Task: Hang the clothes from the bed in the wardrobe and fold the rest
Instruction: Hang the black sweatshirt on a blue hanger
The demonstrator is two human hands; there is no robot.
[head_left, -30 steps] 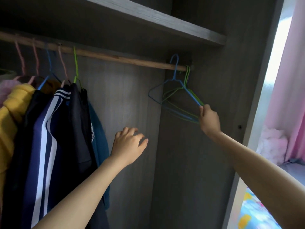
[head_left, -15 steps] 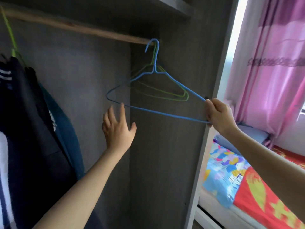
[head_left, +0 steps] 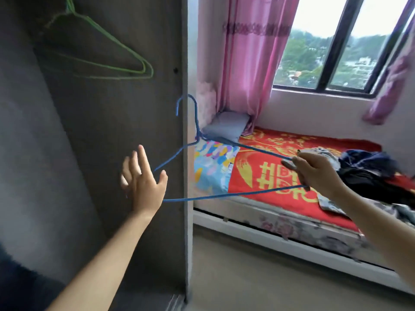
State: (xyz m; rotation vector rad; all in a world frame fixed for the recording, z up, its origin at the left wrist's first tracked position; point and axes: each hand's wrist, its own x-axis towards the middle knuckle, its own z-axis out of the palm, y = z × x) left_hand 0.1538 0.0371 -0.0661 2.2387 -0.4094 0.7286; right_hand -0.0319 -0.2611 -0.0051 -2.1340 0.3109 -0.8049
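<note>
Grey wardrobe filled the left side; to its rt stood a bed w/ red cover, under a window & pink curtain. Dark clothes lay heaped on the bed. Right hand pinched a blue hanger by one corner, outside the wardrobe. Left hand was spread open at the other corner, contact unclear. Green hangers hung inside.

The person's left hand and right hand are bare, with slim fingers. The left forearm and right forearm are uncovered from the wrist to the edge of the view. One fingernail on the right hand looks short and unpainted, though blur leaves that uncertain.
</note>
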